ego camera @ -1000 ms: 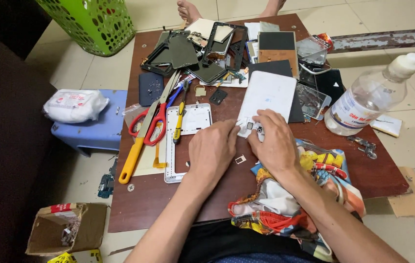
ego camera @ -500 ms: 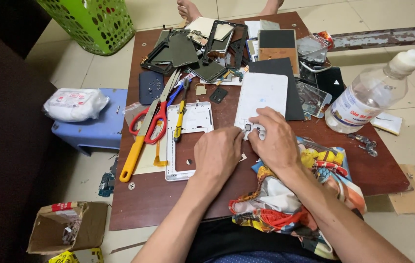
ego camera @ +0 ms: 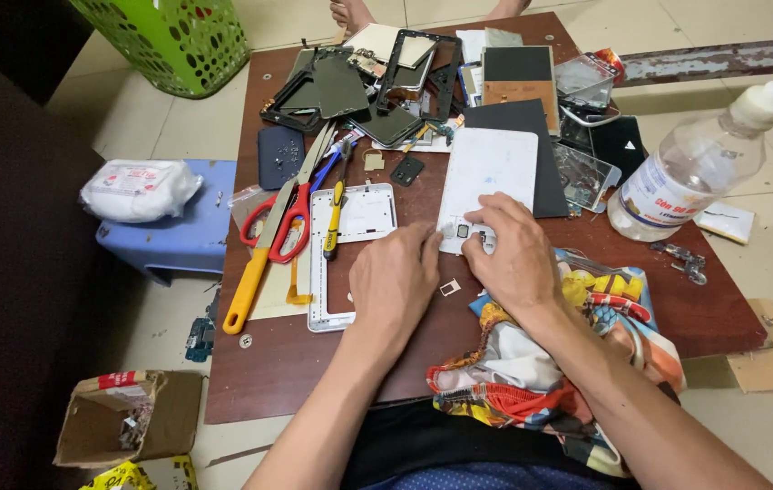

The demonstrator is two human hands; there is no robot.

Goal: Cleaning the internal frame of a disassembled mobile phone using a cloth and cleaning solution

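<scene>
A: What's in hand rn?

B: White phone panel (ego camera: 486, 186), lying flat on the brown table (ego camera: 495, 345), mid-board, w/ its near end by the body. Both hands sit on that near end. Right hand (ego camera: 515, 254) lies over the bottom edge, fingers curled down on the small openings there. Can't tell if it pinches anything. Left hand (ego camera: 394, 281) is palm-down just beside it, fingertips touching the panel's corner; no tool in it that I can see.

A: How to do it well?

B: My read: left should pin the panel so it doesn't skate on the board, right works the small bits w/ fingertips only, light force. Thin panel, prob flexes. Watch the tiny square part (ego camera: 449, 288) lying loose between the hands, easy to sweep off.

A: Around it?

B: White frame (ego camera: 350, 245) just left, then yellow-handled knife (ego camera: 264, 249), red scissors (ego camera: 282, 222), small yellow screwdriver (ego camera: 335, 218). Black phone parts (ego camera: 359, 91) heaped at the far end. Clear bottle (ego camera: 690, 172) at the right edge, patterned cloth (ego camera: 577, 354) under the right forearm.

A: Vs a sec ago?

B: Small stuff. Left hand has crept forward and right, from beside the white frame up to the panel's corner. Right hand stays on the bottom edge. Panel, tools and bottle haven't moved.
</scene>
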